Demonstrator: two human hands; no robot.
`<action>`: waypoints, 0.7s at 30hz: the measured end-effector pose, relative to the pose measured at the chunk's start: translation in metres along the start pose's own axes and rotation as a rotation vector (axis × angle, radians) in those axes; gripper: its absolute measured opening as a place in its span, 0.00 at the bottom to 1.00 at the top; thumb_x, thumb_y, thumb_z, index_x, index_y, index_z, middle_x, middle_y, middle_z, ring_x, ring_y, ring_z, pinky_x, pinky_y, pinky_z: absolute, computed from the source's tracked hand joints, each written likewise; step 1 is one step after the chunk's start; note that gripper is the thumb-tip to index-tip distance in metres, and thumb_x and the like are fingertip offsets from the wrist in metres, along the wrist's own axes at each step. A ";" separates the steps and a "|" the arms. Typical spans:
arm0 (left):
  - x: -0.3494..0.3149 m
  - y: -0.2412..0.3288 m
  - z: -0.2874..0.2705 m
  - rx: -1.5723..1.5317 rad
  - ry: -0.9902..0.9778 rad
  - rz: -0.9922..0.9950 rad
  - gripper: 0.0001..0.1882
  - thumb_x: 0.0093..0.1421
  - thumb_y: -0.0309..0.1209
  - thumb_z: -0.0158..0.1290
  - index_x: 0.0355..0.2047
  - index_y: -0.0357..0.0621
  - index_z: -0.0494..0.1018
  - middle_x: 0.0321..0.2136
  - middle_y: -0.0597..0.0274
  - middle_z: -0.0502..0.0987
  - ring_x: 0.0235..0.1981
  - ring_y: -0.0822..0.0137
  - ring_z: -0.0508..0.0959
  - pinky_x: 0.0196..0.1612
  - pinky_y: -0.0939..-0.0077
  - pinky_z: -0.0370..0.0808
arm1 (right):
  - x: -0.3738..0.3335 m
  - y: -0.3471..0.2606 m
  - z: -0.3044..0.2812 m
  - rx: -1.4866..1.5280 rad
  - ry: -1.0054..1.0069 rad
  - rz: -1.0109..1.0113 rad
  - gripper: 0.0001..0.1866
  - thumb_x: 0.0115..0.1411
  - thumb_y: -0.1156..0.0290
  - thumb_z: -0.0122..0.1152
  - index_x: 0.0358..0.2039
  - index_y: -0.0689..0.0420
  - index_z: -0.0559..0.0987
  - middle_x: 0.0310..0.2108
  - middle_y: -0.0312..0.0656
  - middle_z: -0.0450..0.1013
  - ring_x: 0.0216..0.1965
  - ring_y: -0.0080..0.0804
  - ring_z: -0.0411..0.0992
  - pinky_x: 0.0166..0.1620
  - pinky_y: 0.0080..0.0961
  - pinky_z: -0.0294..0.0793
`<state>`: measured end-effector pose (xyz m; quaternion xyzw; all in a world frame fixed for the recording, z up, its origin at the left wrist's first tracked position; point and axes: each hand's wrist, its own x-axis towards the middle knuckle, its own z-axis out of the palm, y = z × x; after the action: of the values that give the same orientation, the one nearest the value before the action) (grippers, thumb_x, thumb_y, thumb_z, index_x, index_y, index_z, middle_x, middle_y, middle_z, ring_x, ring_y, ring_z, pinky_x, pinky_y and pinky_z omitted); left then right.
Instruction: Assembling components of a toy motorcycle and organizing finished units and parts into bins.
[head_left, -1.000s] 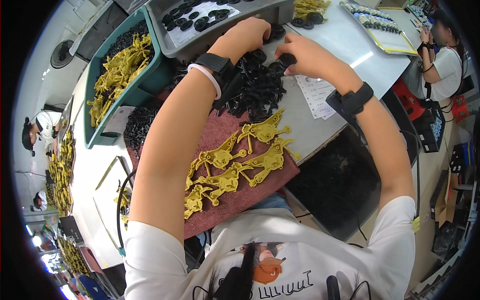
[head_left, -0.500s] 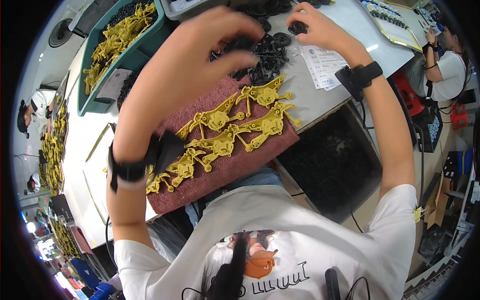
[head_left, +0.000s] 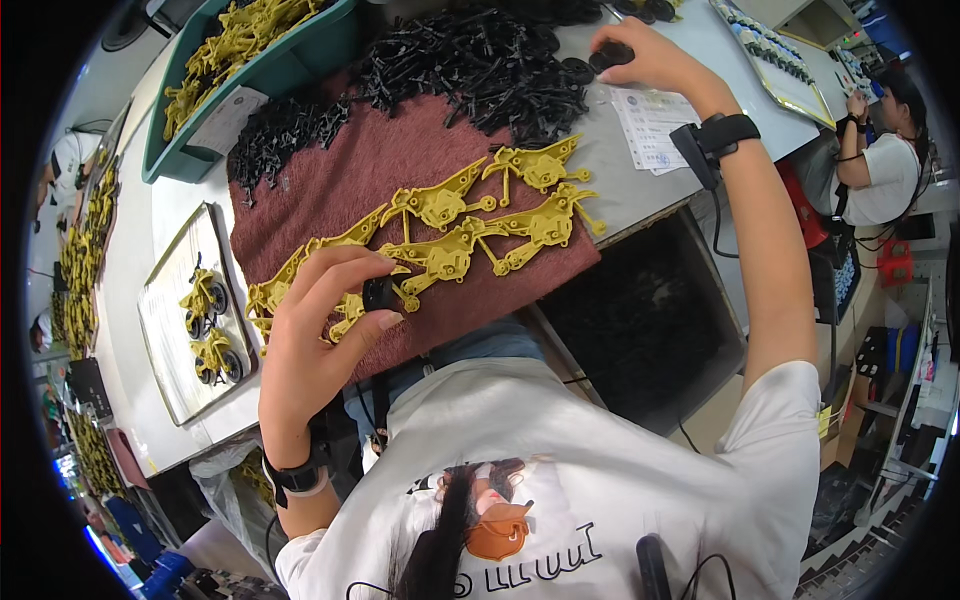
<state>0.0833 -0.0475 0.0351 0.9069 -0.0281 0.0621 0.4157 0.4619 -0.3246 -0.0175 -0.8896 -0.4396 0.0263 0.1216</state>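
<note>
My left hand (head_left: 318, 325) is over the left part of the brown-red towel (head_left: 490, 240), its fingers curled around a small black part (head_left: 378, 293), perhaps a wheel. Yellow toy motorcycle frames (head_left: 440, 257) lie in two rows on the cloth; my hand covers some at the left end. At the far right of the black heap, my right hand (head_left: 655, 62) pinches a round black wheel (head_left: 611, 57). Beyond the towel spreads a pile of thin black plastic parts (head_left: 470, 70).
A teal bin (head_left: 300, 55) of yellow frames stands far left. Two yellow-and-black toy motorcycles (head_left: 215, 357) sit on a white tray (head_left: 165, 330). Printed papers (head_left: 650, 125) lie by my right wrist. Another person (head_left: 890, 150) sits at right.
My left hand has come back from the black heap toward me and left, down over the yellow frames, carrying a black part. My right hand still holds its wheel, barely shifted.
</note>
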 end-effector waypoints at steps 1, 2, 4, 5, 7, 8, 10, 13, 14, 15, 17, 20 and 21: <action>-0.002 0.000 -0.001 -0.009 0.006 -0.030 0.20 0.48 0.22 0.60 0.43 0.38 0.74 0.43 0.55 0.74 0.44 0.60 0.75 0.46 0.72 0.72 | -0.002 0.001 -0.001 -0.007 -0.007 -0.001 0.23 0.48 0.66 0.67 0.47 0.49 0.75 0.43 0.43 0.66 0.47 0.40 0.67 0.51 0.30 0.67; -0.004 -0.001 -0.001 -0.019 0.011 -0.059 0.19 0.47 0.22 0.59 0.43 0.36 0.74 0.43 0.55 0.74 0.45 0.61 0.75 0.48 0.72 0.71 | -0.004 0.002 -0.002 0.068 0.005 0.030 0.22 0.49 0.67 0.67 0.46 0.49 0.75 0.42 0.41 0.66 0.46 0.37 0.67 0.50 0.30 0.67; -0.008 -0.003 0.000 -0.039 0.027 -0.059 0.19 0.47 0.22 0.59 0.42 0.36 0.74 0.43 0.55 0.74 0.45 0.60 0.75 0.47 0.72 0.71 | -0.006 0.005 -0.003 0.135 0.009 0.063 0.21 0.49 0.67 0.67 0.45 0.49 0.75 0.41 0.40 0.67 0.45 0.35 0.67 0.50 0.29 0.67; -0.010 -0.003 0.001 -0.028 0.037 -0.047 0.19 0.47 0.22 0.59 0.42 0.35 0.74 0.43 0.55 0.74 0.45 0.60 0.75 0.48 0.71 0.71 | -0.005 0.008 -0.003 0.139 0.014 0.048 0.20 0.50 0.68 0.67 0.45 0.49 0.75 0.39 0.38 0.67 0.42 0.31 0.67 0.48 0.27 0.68; -0.017 -0.007 0.006 -0.013 0.069 -0.031 0.19 0.45 0.22 0.60 0.41 0.36 0.74 0.43 0.54 0.74 0.45 0.59 0.75 0.48 0.70 0.70 | -0.003 0.008 -0.005 0.136 0.010 0.031 0.19 0.51 0.68 0.66 0.45 0.49 0.75 0.38 0.36 0.67 0.39 0.28 0.67 0.45 0.25 0.69; -0.020 -0.009 0.009 -0.023 0.074 -0.036 0.19 0.45 0.22 0.60 0.41 0.36 0.74 0.43 0.54 0.74 0.45 0.59 0.75 0.48 0.70 0.70 | -0.002 0.006 -0.007 0.156 0.011 0.065 0.18 0.51 0.68 0.66 0.44 0.48 0.75 0.38 0.35 0.68 0.36 0.26 0.67 0.43 0.23 0.69; -0.026 -0.014 0.016 0.027 0.128 0.078 0.21 0.45 0.22 0.63 0.42 0.40 0.75 0.42 0.55 0.74 0.44 0.56 0.75 0.46 0.68 0.72 | -0.002 0.001 -0.011 0.169 -0.001 0.093 0.18 0.52 0.69 0.65 0.44 0.48 0.76 0.38 0.34 0.69 0.33 0.24 0.67 0.40 0.21 0.69; -0.029 -0.019 0.018 0.032 0.193 0.066 0.21 0.44 0.21 0.63 0.42 0.39 0.75 0.43 0.54 0.74 0.44 0.56 0.75 0.47 0.68 0.72 | -0.006 0.005 -0.022 0.257 0.025 0.110 0.16 0.53 0.70 0.64 0.43 0.50 0.76 0.37 0.34 0.71 0.31 0.22 0.68 0.37 0.19 0.69; -0.027 -0.020 0.017 0.042 0.227 0.050 0.21 0.44 0.21 0.63 0.42 0.39 0.75 0.43 0.53 0.73 0.44 0.56 0.75 0.47 0.68 0.72 | -0.008 0.013 -0.028 0.275 0.028 0.097 0.15 0.53 0.70 0.63 0.42 0.51 0.77 0.37 0.34 0.72 0.33 0.22 0.69 0.38 0.20 0.70; -0.023 -0.022 0.016 0.056 0.258 0.062 0.22 0.44 0.21 0.64 0.42 0.38 0.74 0.43 0.53 0.73 0.44 0.56 0.75 0.46 0.68 0.72 | -0.008 0.019 -0.033 0.292 0.032 0.085 0.14 0.53 0.71 0.63 0.42 0.53 0.77 0.37 0.34 0.74 0.35 0.22 0.70 0.39 0.21 0.70; -0.017 -0.022 0.016 0.045 0.304 0.061 0.22 0.44 0.21 0.63 0.42 0.38 0.74 0.43 0.53 0.73 0.44 0.56 0.75 0.46 0.68 0.72 | -0.006 0.013 -0.039 0.272 0.045 0.111 0.13 0.54 0.71 0.62 0.41 0.54 0.78 0.37 0.34 0.75 0.37 0.23 0.70 0.41 0.21 0.70; -0.017 -0.028 0.024 0.111 0.354 0.136 0.23 0.43 0.20 0.64 0.42 0.38 0.74 0.42 0.52 0.73 0.43 0.55 0.75 0.46 0.67 0.73 | -0.004 0.021 -0.035 0.249 0.124 0.148 0.14 0.55 0.70 0.62 0.43 0.56 0.78 0.38 0.34 0.76 0.40 0.24 0.71 0.46 0.21 0.69; -0.021 -0.030 0.031 0.167 0.377 0.207 0.23 0.42 0.20 0.64 0.42 0.38 0.75 0.42 0.52 0.73 0.43 0.54 0.75 0.45 0.67 0.73 | -0.001 0.031 -0.029 0.292 0.174 0.138 0.15 0.55 0.70 0.63 0.44 0.56 0.78 0.39 0.34 0.76 0.40 0.24 0.71 0.46 0.21 0.69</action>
<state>0.0680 -0.0508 -0.0104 0.9027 -0.0375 0.2751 0.3286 0.4897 -0.3491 0.0036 -0.8894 -0.3567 0.0210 0.2849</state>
